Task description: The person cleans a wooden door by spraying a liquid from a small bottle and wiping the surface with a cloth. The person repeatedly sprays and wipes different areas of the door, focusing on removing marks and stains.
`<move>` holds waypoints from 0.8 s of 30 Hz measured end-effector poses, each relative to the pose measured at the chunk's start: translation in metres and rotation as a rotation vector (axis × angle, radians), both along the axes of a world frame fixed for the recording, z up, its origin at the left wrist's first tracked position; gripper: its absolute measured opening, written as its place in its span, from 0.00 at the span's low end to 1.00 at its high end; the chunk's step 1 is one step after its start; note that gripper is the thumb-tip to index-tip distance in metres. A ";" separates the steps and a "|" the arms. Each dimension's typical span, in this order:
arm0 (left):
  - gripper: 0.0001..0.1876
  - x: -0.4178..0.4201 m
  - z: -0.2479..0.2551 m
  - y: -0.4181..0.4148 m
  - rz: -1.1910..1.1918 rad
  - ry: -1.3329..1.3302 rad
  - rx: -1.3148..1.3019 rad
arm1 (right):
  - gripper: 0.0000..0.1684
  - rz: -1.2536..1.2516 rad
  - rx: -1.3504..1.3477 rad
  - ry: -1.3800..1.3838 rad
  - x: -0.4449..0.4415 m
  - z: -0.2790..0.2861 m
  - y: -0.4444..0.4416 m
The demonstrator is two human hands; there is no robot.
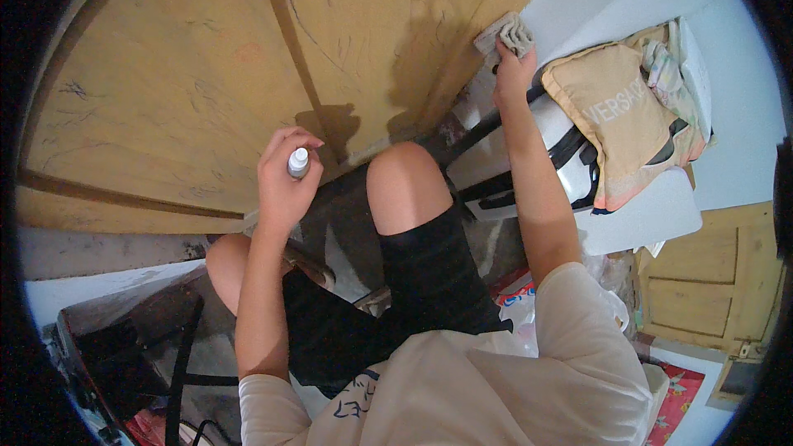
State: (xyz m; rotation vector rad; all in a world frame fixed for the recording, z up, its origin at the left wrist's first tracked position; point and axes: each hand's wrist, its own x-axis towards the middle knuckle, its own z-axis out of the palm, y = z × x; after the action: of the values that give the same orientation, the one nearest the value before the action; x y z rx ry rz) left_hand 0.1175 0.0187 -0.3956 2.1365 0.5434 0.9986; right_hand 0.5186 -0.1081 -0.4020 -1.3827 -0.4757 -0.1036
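Observation:
My left hand (285,176) is wrapped around a small bottle (298,161) with a white top, which points up toward the camera. Most of the bottle's body is hidden by the fingers. Far to the right, my right hand (515,71) grips a folded light grey cloth (514,36). The cloth is at the right edge of a yellow wooden door (372,31), close to where it meets the white wall; whether it touches the wood I cannot tell. Pen and crayon scribbles mark the door's panels.
Right of my forearm, a beige cushion (610,96) bearing writing lies on a pile over a white surface (644,210) and dark bars (480,136). Plastic bags (523,316) are by my right side. A dark metal frame (179,353) stands at lower left. Another yellow door (700,279) is at far right.

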 end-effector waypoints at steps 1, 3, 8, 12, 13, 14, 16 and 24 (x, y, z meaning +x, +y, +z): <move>0.12 0.000 0.000 0.000 -0.005 0.005 0.003 | 0.25 -0.009 0.017 -0.006 0.002 -0.002 0.001; 0.11 0.002 0.000 -0.002 -0.001 0.000 -0.017 | 0.24 -0.005 0.036 0.014 0.004 -0.010 0.000; 0.11 0.000 -0.001 -0.007 -0.008 0.032 -0.058 | 0.23 -0.010 0.077 0.024 0.012 -0.040 0.002; 0.12 0.000 -0.002 -0.009 -0.014 0.050 -0.021 | 0.21 -0.012 0.067 0.025 0.013 -0.064 0.002; 0.12 0.001 -0.003 -0.009 -0.017 0.052 -0.016 | 0.20 -0.007 0.052 0.040 0.013 -0.069 0.001; 0.11 0.001 -0.002 -0.010 -0.015 0.071 -0.016 | 0.20 -0.002 0.046 0.073 0.012 -0.074 0.000; 0.11 0.001 -0.001 -0.011 -0.007 0.107 -0.014 | 0.21 0.014 0.034 0.139 0.004 -0.082 -0.001; 0.11 0.008 0.003 -0.013 -0.033 0.115 -0.051 | 0.24 -0.086 -0.029 0.151 0.005 -0.141 -0.001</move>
State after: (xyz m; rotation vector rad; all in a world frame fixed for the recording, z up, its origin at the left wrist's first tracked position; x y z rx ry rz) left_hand 0.1258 0.0054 -0.3930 2.1601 0.5812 0.8390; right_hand 0.5236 -0.1095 -0.5426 -1.4278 -0.2929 -0.0614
